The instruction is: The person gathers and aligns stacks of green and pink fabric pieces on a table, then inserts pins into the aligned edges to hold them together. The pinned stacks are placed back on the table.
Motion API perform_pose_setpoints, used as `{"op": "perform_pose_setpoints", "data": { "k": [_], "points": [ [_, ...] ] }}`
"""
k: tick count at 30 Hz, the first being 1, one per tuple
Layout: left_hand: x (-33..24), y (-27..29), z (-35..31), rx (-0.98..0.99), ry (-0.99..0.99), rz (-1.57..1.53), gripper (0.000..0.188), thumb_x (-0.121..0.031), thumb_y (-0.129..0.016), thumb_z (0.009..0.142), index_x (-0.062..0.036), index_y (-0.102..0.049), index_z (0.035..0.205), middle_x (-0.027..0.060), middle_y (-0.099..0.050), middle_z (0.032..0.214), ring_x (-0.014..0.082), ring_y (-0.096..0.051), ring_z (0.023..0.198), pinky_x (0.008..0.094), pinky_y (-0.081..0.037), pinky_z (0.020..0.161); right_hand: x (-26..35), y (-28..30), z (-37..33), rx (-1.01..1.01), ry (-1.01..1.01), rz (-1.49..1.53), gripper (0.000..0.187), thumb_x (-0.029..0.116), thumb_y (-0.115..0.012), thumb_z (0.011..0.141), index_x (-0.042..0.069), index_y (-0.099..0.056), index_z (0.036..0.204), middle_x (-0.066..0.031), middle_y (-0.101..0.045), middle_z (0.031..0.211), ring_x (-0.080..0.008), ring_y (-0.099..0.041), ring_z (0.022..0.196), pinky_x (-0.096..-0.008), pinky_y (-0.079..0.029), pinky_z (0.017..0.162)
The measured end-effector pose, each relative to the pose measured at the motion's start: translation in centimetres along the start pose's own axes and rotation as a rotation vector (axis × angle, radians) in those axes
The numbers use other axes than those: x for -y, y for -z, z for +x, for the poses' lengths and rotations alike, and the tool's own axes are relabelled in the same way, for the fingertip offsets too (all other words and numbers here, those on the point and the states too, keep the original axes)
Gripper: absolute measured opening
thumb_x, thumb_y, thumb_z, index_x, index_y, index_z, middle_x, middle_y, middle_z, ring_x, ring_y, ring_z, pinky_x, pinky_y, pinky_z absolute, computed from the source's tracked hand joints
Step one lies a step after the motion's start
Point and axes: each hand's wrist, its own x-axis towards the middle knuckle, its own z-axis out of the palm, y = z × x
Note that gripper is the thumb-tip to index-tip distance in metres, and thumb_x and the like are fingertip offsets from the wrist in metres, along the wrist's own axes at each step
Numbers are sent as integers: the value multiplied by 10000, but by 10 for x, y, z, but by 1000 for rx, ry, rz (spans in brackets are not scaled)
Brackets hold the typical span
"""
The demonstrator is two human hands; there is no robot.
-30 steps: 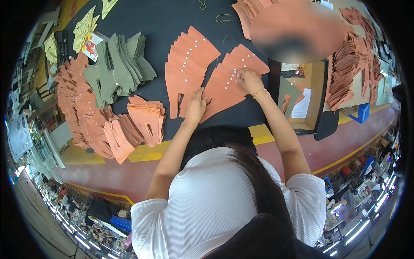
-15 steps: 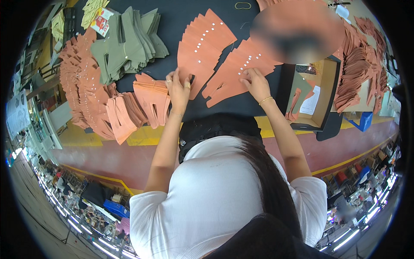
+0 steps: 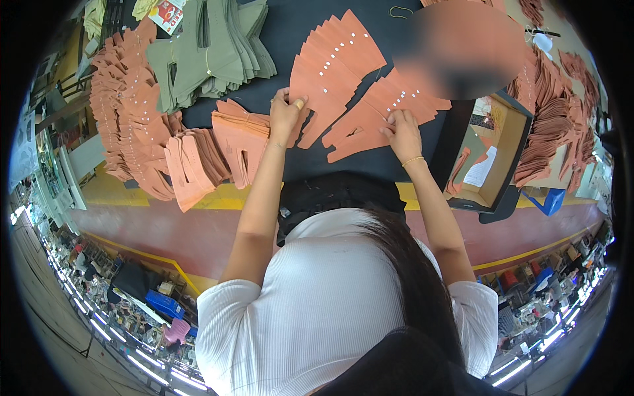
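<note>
Left hand at lower-left edge of left fan, right hand on right fan, hands apart, pinch unclear, both orange fans on surface; looks like arranging, next move calls for light, overlap-keeping contact.

The head-worn fisheye looks steeply down from close above: torso lower centre, table across the frame's upper half.
</note>
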Motion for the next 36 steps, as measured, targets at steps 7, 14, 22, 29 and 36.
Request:
{"op": "perform_pose_setpoints", "data": {
  "k": [7, 14, 22, 29, 36],
  "points": [
    [-13, 12, 8, 135, 180, -109, 319, -108, -732, 824, 27, -612, 1086, 68, -655, 913, 129, -620, 798, 267, -507, 729, 2, 3, 6, 20, 32, 30, 370, 109, -801, 715, 66, -533, 966, -91, -627, 901, -334, -576, 889, -427, -476, 800],
    [-15, 8, 13, 160, 189, -59, 198, -52, -702, 834, -8, -603, 999, 64, -653, 902, 125, -604, 799, 265, -490, 737, -3, 1, 11, 117, -48, 12, 429, 98, -805, 700, 57, -528, 1026, -104, -631, 957, -332, -575, 891, -427, -472, 806],
    [-12, 6, 15, 117, 171, -93, 222, -42, -736, 791, 19, -611, 963, 70, -661, 851, 130, -606, 749, 275, -495, 692, -4, 4, 18, 212, -112, 81, 416, 83, -811, 680, 70, -540, 996, -87, -644, 913, -313, -578, 858, -412, -469, 801],
    [-30, 14, 21, 285, 294, 12, 331, -70, -722, 805, 36, -598, 1092, 125, -674, 1007, 182, -646, 912, 307, -510, 827, -5, 7, 23, 228, -104, 161, 406, 56, -811, 670, 72, -534, 966, -85, -629, 832, -304, -576, 841, -407, -464, 788],
    [-35, 13, 26, 298, 306, 58, 326, -69, -733, 796, 19, -617, 1088, 125, -678, 1046, 189, -653, 956, 314, -511, 861, -9, 10, 25, 253, -98, 182, 416, 52, -814, 660, 75, -527, 960, -96, -621, 830, -318, -571, 861, -419, -460, 792]
  ]
}}
